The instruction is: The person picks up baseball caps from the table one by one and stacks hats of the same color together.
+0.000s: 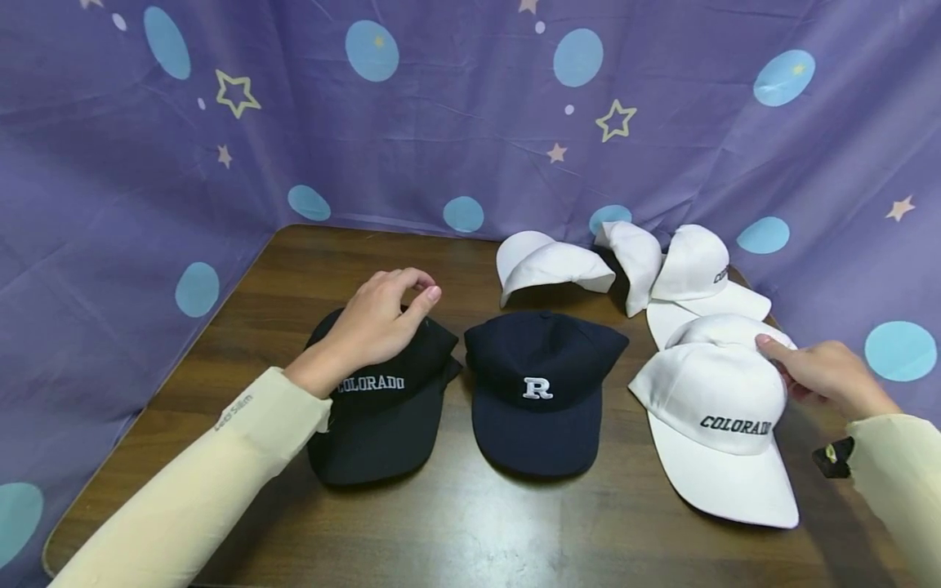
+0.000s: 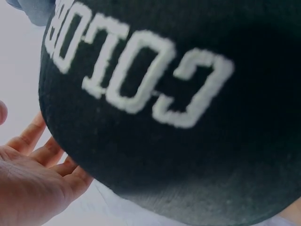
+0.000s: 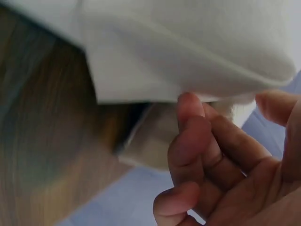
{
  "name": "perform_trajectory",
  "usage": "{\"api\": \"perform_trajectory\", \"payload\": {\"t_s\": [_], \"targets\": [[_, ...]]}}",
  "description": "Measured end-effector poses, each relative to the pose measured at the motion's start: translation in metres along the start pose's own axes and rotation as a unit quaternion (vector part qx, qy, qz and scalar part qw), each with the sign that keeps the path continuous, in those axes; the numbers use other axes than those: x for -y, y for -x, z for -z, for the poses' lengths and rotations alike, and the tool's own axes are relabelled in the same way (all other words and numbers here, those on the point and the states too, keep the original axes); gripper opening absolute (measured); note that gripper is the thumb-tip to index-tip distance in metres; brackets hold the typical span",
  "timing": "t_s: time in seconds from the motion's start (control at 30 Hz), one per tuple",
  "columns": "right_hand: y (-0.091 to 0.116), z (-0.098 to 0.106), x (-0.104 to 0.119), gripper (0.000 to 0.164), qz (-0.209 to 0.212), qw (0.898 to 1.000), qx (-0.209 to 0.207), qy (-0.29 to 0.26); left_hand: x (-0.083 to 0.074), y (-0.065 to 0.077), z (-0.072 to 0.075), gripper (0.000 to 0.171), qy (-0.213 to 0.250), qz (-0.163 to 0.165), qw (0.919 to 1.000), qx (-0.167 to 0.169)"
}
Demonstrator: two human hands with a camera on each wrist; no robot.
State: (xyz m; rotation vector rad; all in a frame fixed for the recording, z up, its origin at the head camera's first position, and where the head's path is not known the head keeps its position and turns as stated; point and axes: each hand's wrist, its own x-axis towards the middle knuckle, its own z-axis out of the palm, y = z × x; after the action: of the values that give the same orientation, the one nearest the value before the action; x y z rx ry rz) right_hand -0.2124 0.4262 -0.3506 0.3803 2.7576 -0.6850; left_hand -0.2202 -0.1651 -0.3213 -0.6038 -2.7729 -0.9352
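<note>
A black cap (image 1: 390, 433) lettered COLORADO lies on the left of the table, brim toward me. My left hand (image 1: 378, 314) hovers over its crown with relaxed fingers; in the left wrist view the fingers show beyond the crown's edge, and contact is unclear. Beside it sits a dark navy cap (image 1: 547, 351) with a white R. On the right, a white COLORADO cap (image 1: 724, 400) faces me with its brim forward. My right hand (image 1: 831, 371) pinches that cap at its back right side, thumb on top and curled fingers underneath, as the white fabric (image 3: 188, 52) shows in the right wrist view.
Behind stand more white caps: one tipped on its side (image 1: 559, 265), a folded-looking one (image 1: 635, 257), and another lettered cap (image 1: 694, 265) at the back right. The wooden table (image 1: 485, 531) ends at a purple curtain (image 1: 470, 122) patterned with stars.
</note>
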Motion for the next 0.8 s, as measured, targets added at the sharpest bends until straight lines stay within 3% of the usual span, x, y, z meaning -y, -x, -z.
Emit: {"api": "perform_trajectory", "payload": {"t_s": [0.13, 0.3, 0.6, 0.7, 0.73, 0.8], "targets": [[-0.010, -0.005, 0.006, 0.062, -0.029, 0.996, -0.021, -0.087, 0.001, 0.001, -0.001, 0.042, 0.000, -0.003, 1.0000, -0.002], [-0.017, -0.003, 0.013, 0.043, -0.013, 0.976, -0.019, -0.215, 0.002, 0.001, -0.002, 0.041, 0.003, -0.004, 1.0000, -0.006], [-0.020, 0.006, 0.038, 0.018, 0.035, 0.947, 0.020, -0.319, 0.003, 0.000, -0.002, 0.040, 0.012, 0.000, 0.9998, -0.016], [-0.019, 0.005, 0.049, 0.015, 0.033, 0.920, 0.030, -0.391, 0.003, 0.000, -0.002, 0.039, 0.015, 0.002, 0.9997, -0.019], [-0.019, 0.005, 0.052, 0.016, 0.031, 0.904, 0.031, -0.425, 0.003, 0.000, -0.002, 0.039, 0.017, 0.003, 0.9997, -0.019], [-0.020, 0.005, 0.058, 0.017, 0.032, 0.863, 0.031, -0.503, 0.002, 0.000, -0.003, 0.039, 0.019, 0.006, 0.9996, -0.020]]}}
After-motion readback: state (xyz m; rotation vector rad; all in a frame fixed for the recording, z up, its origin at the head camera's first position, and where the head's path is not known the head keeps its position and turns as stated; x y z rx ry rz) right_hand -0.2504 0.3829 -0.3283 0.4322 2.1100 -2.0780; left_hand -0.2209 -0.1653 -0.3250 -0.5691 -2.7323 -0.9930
